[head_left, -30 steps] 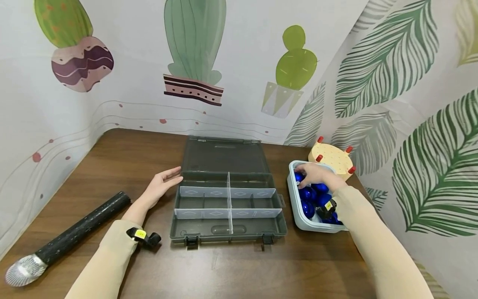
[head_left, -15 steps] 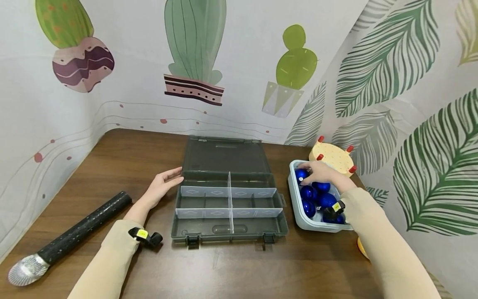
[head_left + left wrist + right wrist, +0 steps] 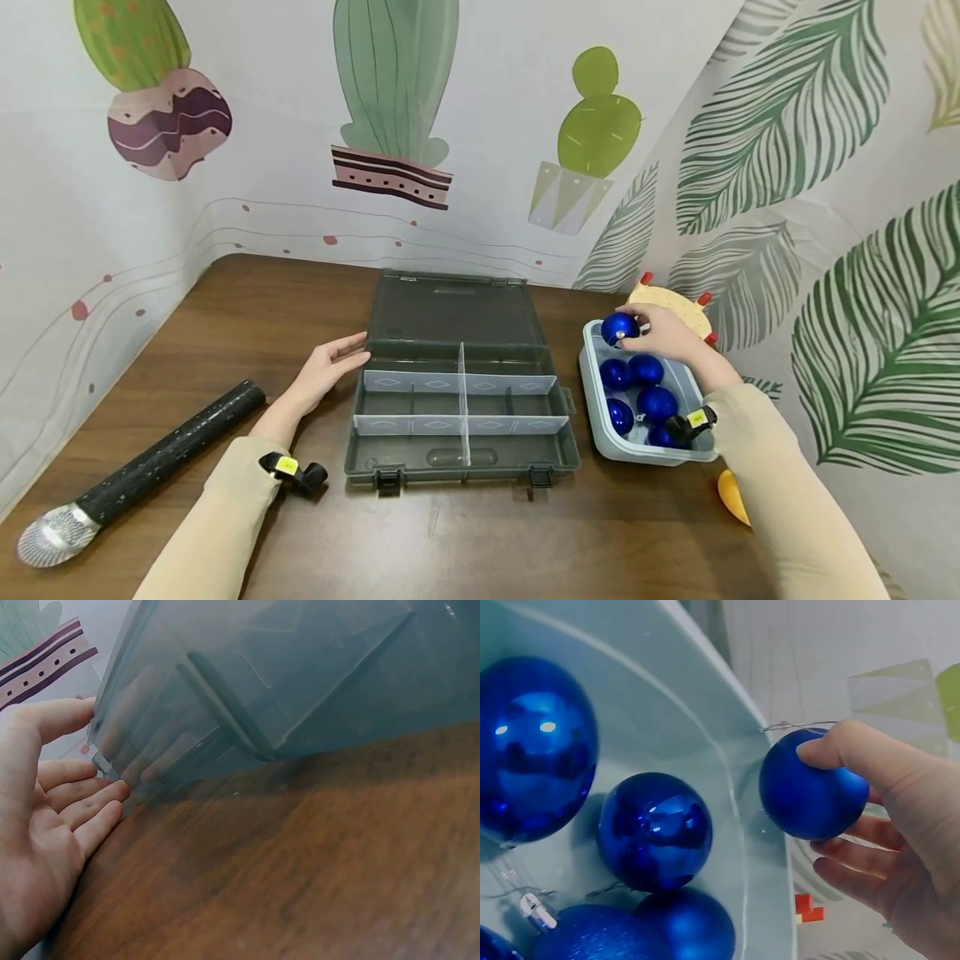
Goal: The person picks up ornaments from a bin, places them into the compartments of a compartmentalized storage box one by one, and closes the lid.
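one blue ball point(image 3: 619, 328), clamped between thumb and fingers of right hand point(image 3: 666, 335), at far end of pale blue tub point(image 3: 637, 455); left hand point(image 3: 318, 377), thumb and fingers apart, at side of grey case point(image 3: 408, 450).

A narrow strip of counter point(image 3: 564, 333) lies open between box point(image 3: 468, 477) and tub point(image 3: 592, 398); upright dividers point(image 3: 408, 426) and the tub's wall block low crossings.

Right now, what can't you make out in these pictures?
Head view: what the orange object is, partly behind the right sleeve.
Head view: right side of the held ball, behind the right hand.
Right wrist view: the lower-left ball, cut off by the frame edge.
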Tool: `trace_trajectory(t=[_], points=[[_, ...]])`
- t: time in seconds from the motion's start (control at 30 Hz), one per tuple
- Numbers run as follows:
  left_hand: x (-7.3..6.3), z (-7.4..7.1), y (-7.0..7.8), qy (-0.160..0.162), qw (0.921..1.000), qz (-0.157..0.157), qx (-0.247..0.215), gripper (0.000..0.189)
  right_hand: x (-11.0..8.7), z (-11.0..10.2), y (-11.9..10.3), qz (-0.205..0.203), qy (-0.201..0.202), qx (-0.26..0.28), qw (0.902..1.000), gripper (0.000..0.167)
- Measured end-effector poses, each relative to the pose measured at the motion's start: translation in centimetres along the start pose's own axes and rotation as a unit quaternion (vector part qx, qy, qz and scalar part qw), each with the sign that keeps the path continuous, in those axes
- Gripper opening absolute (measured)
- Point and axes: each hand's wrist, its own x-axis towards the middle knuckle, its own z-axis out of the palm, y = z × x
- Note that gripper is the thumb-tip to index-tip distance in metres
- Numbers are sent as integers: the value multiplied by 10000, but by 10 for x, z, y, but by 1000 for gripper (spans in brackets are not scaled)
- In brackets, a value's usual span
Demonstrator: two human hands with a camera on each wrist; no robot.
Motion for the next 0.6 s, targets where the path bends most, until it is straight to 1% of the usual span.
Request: trace_trajectory(t=[0.17,0.3,0.4,0.6], points=[[0,1,0,-2,10000,23,53,61,6,-3,-6,-86,497,160,9986,55],[0,0,-1,-14,10000,47,-15,61,16,0,-18,-51,719,583,9957,55],[-1,0,-2,-16,9999,58,-80,61,28,4,-34,-85,851,861,9926,55],[-1,0,-2,-22,9999,88,-95,61,51,16,-81,-229,1165,978,9881,60]])
